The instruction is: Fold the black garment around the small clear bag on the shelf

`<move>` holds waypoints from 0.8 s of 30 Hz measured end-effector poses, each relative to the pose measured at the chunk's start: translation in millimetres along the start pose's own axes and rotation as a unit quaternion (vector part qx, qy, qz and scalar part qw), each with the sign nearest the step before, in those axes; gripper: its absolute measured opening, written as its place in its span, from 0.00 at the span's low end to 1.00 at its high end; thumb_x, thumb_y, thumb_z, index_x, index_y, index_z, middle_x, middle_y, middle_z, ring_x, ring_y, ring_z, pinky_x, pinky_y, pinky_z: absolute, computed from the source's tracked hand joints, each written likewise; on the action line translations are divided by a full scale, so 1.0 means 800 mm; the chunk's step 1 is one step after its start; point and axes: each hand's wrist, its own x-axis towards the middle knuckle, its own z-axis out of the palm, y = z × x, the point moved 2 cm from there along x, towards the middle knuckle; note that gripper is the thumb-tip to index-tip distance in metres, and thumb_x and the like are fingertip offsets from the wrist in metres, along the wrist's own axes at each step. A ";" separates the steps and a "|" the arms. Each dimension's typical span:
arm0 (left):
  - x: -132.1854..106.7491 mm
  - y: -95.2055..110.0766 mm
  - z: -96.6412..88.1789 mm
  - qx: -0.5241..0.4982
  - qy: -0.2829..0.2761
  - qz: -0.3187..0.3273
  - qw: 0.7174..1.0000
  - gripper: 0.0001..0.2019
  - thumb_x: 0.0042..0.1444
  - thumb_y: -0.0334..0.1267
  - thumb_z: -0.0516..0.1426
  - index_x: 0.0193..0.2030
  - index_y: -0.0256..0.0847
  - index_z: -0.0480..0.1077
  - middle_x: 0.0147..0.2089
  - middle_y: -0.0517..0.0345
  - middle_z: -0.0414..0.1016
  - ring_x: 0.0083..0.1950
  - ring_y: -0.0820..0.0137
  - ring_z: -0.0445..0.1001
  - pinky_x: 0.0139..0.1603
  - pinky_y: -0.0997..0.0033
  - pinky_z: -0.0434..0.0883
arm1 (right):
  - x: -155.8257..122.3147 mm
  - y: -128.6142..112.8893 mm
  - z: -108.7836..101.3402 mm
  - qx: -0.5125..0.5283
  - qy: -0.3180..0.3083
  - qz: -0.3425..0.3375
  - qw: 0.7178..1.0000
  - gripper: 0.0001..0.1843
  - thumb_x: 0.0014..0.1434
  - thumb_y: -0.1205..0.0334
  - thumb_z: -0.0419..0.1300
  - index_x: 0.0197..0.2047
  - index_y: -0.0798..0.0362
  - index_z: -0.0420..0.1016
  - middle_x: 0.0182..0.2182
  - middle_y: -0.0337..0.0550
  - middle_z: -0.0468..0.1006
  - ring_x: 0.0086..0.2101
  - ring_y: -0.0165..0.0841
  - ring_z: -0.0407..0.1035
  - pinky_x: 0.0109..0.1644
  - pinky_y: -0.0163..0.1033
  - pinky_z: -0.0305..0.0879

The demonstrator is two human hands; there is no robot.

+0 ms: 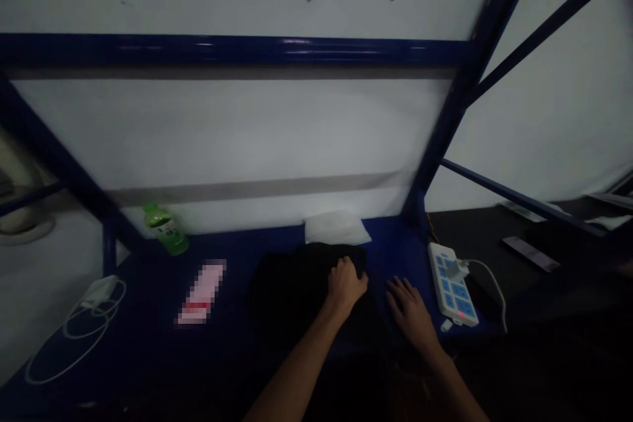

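Observation:
My left hand (346, 287) lies on a crumpled black cloth (297, 293), its fingers curled into the fabric near the far edge. My right hand (410, 313) rests with spread fingers on the dark blue table (237, 247), just right of the cloth and holding nothing. A white power strip (452, 283) with a plug in it sits close beyond my right fingertips. Behind the cloth lies a folded white cloth or pouch (337, 227). The cloth's lower part fades into shadow.
A green-labelled plastic bottle (165, 231) lies at the table's back left. A pixelated pink object (202, 291) and a white charger with coiled cable (99, 293) lie on the left. Blue steel shelf beams (237, 51) cross overhead, and a dark surface (494, 231) extends right.

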 end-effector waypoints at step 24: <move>0.010 -0.073 -0.016 -0.263 0.119 -0.002 0.957 0.16 0.64 0.48 0.52 0.48 0.38 0.71 0.40 0.48 0.80 0.38 0.62 0.80 0.36 0.70 0.73 | 0.044 -0.108 -0.027 0.108 -0.037 -0.064 0.991 0.25 0.68 0.50 0.48 0.65 0.49 0.64 0.64 0.47 0.64 0.66 0.44 0.51 0.68 0.59 0.50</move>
